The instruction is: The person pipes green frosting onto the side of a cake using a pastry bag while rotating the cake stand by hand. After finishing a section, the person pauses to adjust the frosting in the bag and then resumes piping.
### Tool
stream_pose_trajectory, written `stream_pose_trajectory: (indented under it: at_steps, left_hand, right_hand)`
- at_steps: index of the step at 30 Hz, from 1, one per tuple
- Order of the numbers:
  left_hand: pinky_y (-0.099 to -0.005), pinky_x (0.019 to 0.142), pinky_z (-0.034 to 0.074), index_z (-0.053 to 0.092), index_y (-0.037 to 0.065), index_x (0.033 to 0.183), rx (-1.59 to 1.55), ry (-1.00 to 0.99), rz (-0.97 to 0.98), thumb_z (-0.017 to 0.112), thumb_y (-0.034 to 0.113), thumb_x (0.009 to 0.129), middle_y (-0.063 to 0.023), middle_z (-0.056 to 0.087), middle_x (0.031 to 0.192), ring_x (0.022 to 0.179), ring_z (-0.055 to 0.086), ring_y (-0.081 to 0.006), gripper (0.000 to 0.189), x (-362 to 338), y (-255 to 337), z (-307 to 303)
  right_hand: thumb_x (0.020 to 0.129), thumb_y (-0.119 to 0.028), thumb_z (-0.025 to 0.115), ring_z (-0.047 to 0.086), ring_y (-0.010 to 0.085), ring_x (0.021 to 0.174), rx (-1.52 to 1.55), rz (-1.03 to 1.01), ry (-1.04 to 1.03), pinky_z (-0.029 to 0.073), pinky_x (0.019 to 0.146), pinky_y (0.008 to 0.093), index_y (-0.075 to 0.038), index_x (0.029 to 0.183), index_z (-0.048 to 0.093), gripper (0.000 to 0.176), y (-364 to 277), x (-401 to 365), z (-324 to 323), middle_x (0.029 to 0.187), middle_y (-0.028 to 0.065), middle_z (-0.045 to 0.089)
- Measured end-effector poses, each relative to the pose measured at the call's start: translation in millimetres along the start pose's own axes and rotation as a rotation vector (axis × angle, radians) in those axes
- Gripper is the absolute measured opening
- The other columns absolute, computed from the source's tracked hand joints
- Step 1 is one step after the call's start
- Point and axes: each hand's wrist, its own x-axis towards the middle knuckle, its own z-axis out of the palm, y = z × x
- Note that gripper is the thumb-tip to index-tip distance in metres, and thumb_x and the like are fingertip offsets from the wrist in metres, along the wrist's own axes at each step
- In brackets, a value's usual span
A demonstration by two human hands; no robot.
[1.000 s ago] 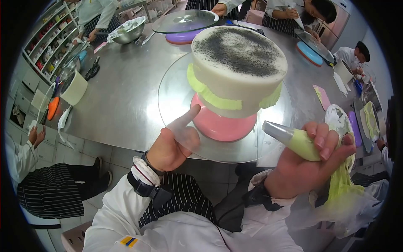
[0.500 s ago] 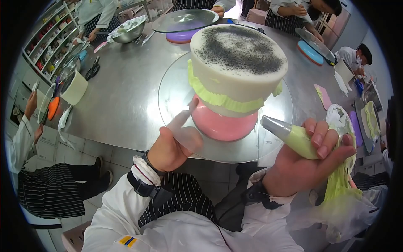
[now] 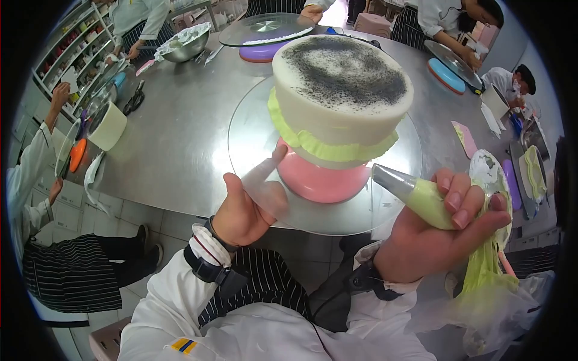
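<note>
The cake (image 3: 342,90) is round and white with black specks on top; it sits in the middle of a glass plate (image 3: 253,132) on a pink stand (image 3: 322,180), right in front of the person. A green frill (image 3: 325,147) runs along the bottom edge of the cake on the near side; how far it goes round the back is hidden.

The step in hand looks like making that frill, with a stop to turn the cake. The next move calls for a slow turn of the plate, then the tip brought close to the bare part of the bottom edge with a soft, even squeeze.

The left hand (image 3: 247,207) is at the near rim of the glass plate; one finger lies straight along the glass and the rest are curled below, so it seems to pinch the rim. The right hand (image 3: 439,234) is closed tight around a piping bag (image 3: 428,203) full of green cream; its metal tip (image 3: 391,179) points at the cake but is apart from it.

All of this stands on a big steel table (image 3: 174,138); a white tub (image 3: 107,125) and a metal bowl (image 3: 183,45) are farther off; other people work around the table.
</note>
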Motion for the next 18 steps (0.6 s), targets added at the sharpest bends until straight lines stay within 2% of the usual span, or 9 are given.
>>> stream_pose_trajectory:
  at_steps: [1, 3, 6, 10, 15, 17, 18]
  left_hand:
    - [-0.0258, 0.06, 0.034, 0.027, 0.0, 0.14, -0.002, 0.0, 0.0, 0.036, 0.081, 0.071, -0.0039, 0.054, 0.071, 0.062, 0.042, -0.0117, 0.107, -0.1, -0.3, -5.1]
    - [-0.0258, 0.06, 0.035, 0.029, -0.001, 0.139, 0.113, -0.187, -0.012, 0.037, 0.08, 0.071, -0.0029, 0.054, 0.072, 0.063, 0.044, -0.0116, 0.107, -0.6, 0.7, -12.9]
    - [-0.0252, 0.059, 0.035, 0.028, -0.002, 0.139, 0.192, -0.243, -0.025, 0.04, 0.079, 0.071, -0.0012, 0.052, 0.07, 0.063, 0.042, -0.0101, 0.106, -0.9, 2.5, -11.1]
    - [-0.0248, 0.057, 0.033, 0.031, -0.002, 0.139, 0.231, -0.194, 0.022, 0.043, 0.078, 0.071, -0.0002, 0.051, 0.069, 0.062, 0.04, -0.0087, 0.105, -3.2, 2.4, -7.1]
    - [-0.0224, 0.061, 0.037, 0.031, -0.002, 0.139, 0.292, -0.282, -0.034, 0.06, 0.066, 0.07, 0.0, 0.055, 0.076, 0.067, 0.047, -0.0079, 0.101, -3.3, 6.7, -8.0]
    - [-0.0225, 0.063, 0.038, 0.032, 0.0, 0.139, 0.304, -0.307, -0.038, 0.064, 0.061, 0.071, -0.0011, 0.057, 0.077, 0.068, 0.048, -0.008, 0.096, -3.1, 6.6, -8.7]
    - [-0.0226, 0.065, 0.04, 0.033, 0.002, 0.139, 0.319, -0.335, -0.04, 0.068, 0.056, 0.072, -0.0022, 0.059, 0.079, 0.069, 0.048, -0.0082, 0.093, -2.8, 6.9, -9.0]
  right_hand:
    - [0.099, -0.039, 0.031, 0.042, 0.0066, 0.059, 0.007, 0.0, -0.013, 0.04, 0.066, 0.0261, -0.016, 0.105, 0.047, 0.029, 0.0, -0.4, 0.0, 0.058, -0.0063, 0.038]
    - [0.099, -0.04, 0.031, 0.042, 0.0065, 0.059, 0.015, 0.001, -0.026, 0.04, 0.066, 0.0259, -0.016, 0.105, 0.047, 0.029, 0.1, -0.8, -0.3, 0.059, -0.0063, 0.039]
    - [0.099, -0.041, 0.03, 0.042, 0.0064, 0.059, 0.026, -0.002, -0.064, 0.04, 0.065, 0.0258, -0.017, 0.104, 0.048, 0.03, 0.6, -1.4, -1.2, 0.059, -0.0065, 0.039]
    - [0.098, -0.044, 0.028, 0.044, 0.0071, 0.06, 0.043, -0.013, -0.119, 0.04, 0.066, 0.0262, -0.017, 0.105, 0.048, 0.034, 3.7, -2.4, -0.9, 0.06, -0.006, 0.042]
    - [0.097, -0.048, 0.026, 0.044, 0.0076, 0.06, 0.037, -0.044, -0.172, 0.041, 0.067, 0.0271, -0.017, 0.105, 0.047, 0.038, 7.6, -1.1, -3.2, 0.06, -0.0054, 0.043]
    - [0.093, -0.046, 0.044, 0.045, 0.0079, 0.064, -0.031, -0.002, -0.142, 0.037, 0.072, 0.0274, -0.018, 0.095, 0.051, 0.029, 4.4, -0.8, -0.8, 0.059, -0.0073, 0.042]
    - [0.093, -0.046, 0.044, 0.045, 0.0079, 0.064, -0.032, -0.001, -0.143, 0.037, 0.072, 0.0274, -0.018, 0.095, 0.051, 0.029, 4.9, -0.7, -1.3, 0.059, -0.0073, 0.042]
